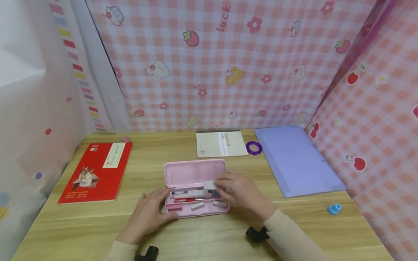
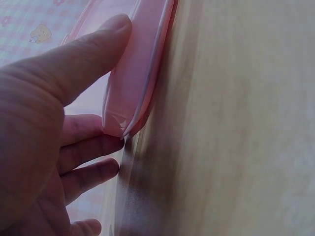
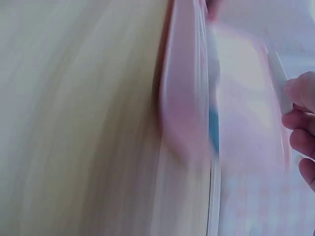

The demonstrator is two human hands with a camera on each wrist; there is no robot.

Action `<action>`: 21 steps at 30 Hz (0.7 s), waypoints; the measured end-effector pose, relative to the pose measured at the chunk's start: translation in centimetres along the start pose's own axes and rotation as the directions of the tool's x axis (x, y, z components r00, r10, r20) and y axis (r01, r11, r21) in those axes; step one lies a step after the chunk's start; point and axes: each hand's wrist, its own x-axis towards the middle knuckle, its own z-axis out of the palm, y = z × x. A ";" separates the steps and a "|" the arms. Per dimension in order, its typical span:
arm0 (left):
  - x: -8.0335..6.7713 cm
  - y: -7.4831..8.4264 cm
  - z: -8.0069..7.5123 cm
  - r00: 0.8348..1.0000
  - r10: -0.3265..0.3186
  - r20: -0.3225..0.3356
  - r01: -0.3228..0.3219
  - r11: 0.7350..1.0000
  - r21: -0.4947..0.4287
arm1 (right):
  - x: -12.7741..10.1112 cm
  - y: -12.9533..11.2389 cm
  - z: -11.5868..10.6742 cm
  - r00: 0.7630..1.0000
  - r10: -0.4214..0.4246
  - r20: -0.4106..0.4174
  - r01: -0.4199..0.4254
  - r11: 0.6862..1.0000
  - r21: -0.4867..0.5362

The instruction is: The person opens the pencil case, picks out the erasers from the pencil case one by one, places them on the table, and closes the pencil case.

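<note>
Working at the wooden table (image 1: 202,235), I have the open pink pencil case (image 1: 195,173) at near centre, lid standing up on the far side. My left hand (image 1: 148,215) steadies the case's left end, thumb curled on the rim, fingers below. My right hand (image 1: 240,192) pinches a small white eraser (image 1: 210,185) just above the tray's right part. I judge the case light, stiff, slick plastic, likely to slide, so bracing an end suits it. The eraser looks light and slightly soft; take it by the long sides. Pens and small blocks lie in the tray.
</note>
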 end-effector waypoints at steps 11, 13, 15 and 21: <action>0.1 -0.1 0.0 1.000 -0.011 0.001 0.012 1.000 -0.015 | -7.3 6.8 -2.8 0.974 0.220 0.043 -0.215 0.971 -0.105; 0.1 -0.1 0.0 1.000 -0.007 0.001 0.007 1.000 -0.013 | -7.7 7.3 -2.7 0.963 0.258 0.077 -0.248 0.962 -0.112; 0.0 -0.1 0.0 1.000 -0.005 0.002 0.005 1.000 -0.010 | -7.8 7.6 -2.6 0.951 0.289 0.106 -0.277 0.954 -0.115; -0.1 -0.2 -0.1 1.000 -0.017 0.007 0.017 1.000 -0.011 | -6.8 8.4 -2.1 0.924 0.334 0.187 -0.320 0.942 -0.103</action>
